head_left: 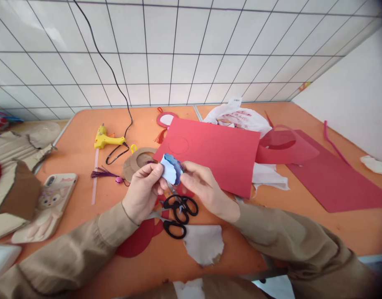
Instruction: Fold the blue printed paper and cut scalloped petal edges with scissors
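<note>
Between my two hands is a small folded paper piece (169, 169), pale blue outside and darker blue-purple inside, with a scalloped edge. My left hand (144, 187) pinches its left side between thumb and fingers. On its right edge, the fingers of my right hand (206, 189) close on it. Just below lie black-handled scissors (175, 228), overlapping a second pair (189, 205). Red paper pieces (137, 241) rest partly under the scissors, beside a torn white scrap (205, 243). A large red sheet (222, 149) with drawn circles lies behind my right hand.
A yellow glue gun (105, 138) with a black cord stands at the back left. Near it are a cardboard ring (131, 160) and a purple tassel (102, 173). A phone (53, 203) and cardboard (19, 182) lie left. At right are a plastic bag (237, 116) and another red sheet (337, 182).
</note>
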`<action>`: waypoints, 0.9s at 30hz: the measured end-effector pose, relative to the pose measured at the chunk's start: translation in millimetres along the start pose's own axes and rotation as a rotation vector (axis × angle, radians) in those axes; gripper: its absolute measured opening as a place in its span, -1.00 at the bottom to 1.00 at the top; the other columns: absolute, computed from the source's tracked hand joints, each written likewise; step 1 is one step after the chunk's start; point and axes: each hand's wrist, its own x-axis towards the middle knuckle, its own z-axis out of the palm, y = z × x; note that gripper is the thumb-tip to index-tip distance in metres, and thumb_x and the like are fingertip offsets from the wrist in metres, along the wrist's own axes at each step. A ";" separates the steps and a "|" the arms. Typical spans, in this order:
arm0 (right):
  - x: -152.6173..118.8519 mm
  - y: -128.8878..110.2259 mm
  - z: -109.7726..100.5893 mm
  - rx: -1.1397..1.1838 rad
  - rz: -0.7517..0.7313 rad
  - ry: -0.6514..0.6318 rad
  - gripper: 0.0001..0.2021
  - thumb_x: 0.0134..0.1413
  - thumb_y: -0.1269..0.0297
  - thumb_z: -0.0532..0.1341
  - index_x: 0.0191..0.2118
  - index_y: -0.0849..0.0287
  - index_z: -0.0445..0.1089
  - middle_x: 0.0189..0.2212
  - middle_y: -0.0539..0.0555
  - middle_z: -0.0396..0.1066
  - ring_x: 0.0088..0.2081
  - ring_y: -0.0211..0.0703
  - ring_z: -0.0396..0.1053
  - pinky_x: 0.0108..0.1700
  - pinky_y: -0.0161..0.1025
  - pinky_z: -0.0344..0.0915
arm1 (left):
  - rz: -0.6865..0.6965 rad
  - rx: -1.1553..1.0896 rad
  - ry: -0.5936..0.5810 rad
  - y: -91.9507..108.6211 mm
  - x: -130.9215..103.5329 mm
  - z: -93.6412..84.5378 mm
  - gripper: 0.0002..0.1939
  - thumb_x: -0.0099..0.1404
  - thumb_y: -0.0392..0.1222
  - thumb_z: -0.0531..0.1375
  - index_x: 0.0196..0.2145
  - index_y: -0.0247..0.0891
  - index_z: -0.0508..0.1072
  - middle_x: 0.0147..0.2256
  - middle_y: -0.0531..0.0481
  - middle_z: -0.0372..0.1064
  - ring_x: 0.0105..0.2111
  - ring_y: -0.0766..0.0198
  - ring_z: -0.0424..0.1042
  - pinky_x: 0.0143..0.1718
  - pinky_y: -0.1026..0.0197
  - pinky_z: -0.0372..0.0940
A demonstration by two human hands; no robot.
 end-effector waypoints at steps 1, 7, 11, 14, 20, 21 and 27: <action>0.2 0.1 -0.9 0.041 0.003 -0.003 -0.70 0.18 0.02 0.15 -0.37 0.18 0.31 -0.45 0.03 0.35 -0.43 -0.22 0.30 -0.41 -0.27 0.26 | -0.014 -0.024 -0.007 0.6 1.2 -0.5 -0.59 -0.10 0.00 0.47 -0.58 -0.33 0.39 -0.73 0.11 0.32 -0.75 0.53 0.18 -0.70 0.48 0.10; 4.0 -0.4 -2.5 0.037 0.054 0.073 -0.77 0.11 0.14 0.22 -0.45 0.17 0.29 -0.55 -0.05 0.33 -0.53 -0.29 0.31 -0.44 -0.30 0.25 | -0.115 -0.125 -0.066 -1.1 4.9 -3.9 -0.63 -0.04 -0.07 0.47 -0.58 -0.33 0.38 -0.74 0.13 0.29 -0.75 0.56 0.17 -0.73 0.54 0.07; 3.9 3.2 -4.7 0.016 0.055 0.040 -0.74 0.19 0.16 0.14 -0.46 0.18 0.30 -0.57 -0.02 0.34 -0.52 -0.28 0.33 -0.44 -0.30 0.23 | -0.141 -0.165 -0.084 -1.6 5.6 -5.0 -0.62 -0.03 -0.10 0.47 -0.60 -0.32 0.35 -0.74 0.15 0.26 -0.75 0.57 0.14 -0.76 0.56 0.03; 2.5 5.7 -6.8 0.037 0.013 0.005 -0.64 0.27 0.08 0.06 -0.47 0.20 0.31 -0.55 0.02 0.37 -0.49 -0.24 0.35 -0.44 -0.29 0.24 | -0.141 -0.178 -0.074 -2.5 6.2 -5.5 -0.64 -0.01 -0.12 0.46 -0.59 -0.32 0.36 -0.75 0.16 0.25 -0.76 0.57 0.14 -0.77 0.57 0.03; 0.2 2.9 -4.2 -0.056 0.017 -0.003 -0.73 0.21 0.14 0.13 -0.44 0.20 0.30 -0.54 0.00 0.35 -0.47 -0.26 0.33 -0.43 -0.31 0.25 | -0.130 -0.205 -0.048 -5.7 5.5 -6.5 -0.69 0.06 -0.16 0.43 -0.57 -0.33 0.38 -0.74 0.14 0.27 -0.75 0.55 0.18 -0.74 0.55 0.08; 0.3 2.7 -3.6 -0.063 0.031 0.001 -0.74 0.21 0.17 0.13 -0.45 0.19 0.29 -0.55 0.00 0.35 -0.48 -0.26 0.33 -0.43 -0.31 0.24 | -0.134 -0.209 -0.054 -5.3 5.1 -6.4 -0.69 0.06 -0.17 0.43 -0.57 -0.33 0.38 -0.73 0.15 0.27 -0.75 0.56 0.17 -0.75 0.55 0.07; 1.4 6.6 -4.0 0.002 0.073 -0.018 -0.80 0.19 0.25 0.12 -0.43 0.20 0.31 -0.53 0.00 0.38 -0.50 -0.27 0.35 -0.43 -0.31 0.27 | -0.160 -0.218 -0.070 -0.2 4.2 -4.9 -0.70 0.07 -0.19 0.42 -0.57 -0.35 0.38 -0.72 0.15 0.22 -0.74 0.57 0.12 -0.76 0.55 0.02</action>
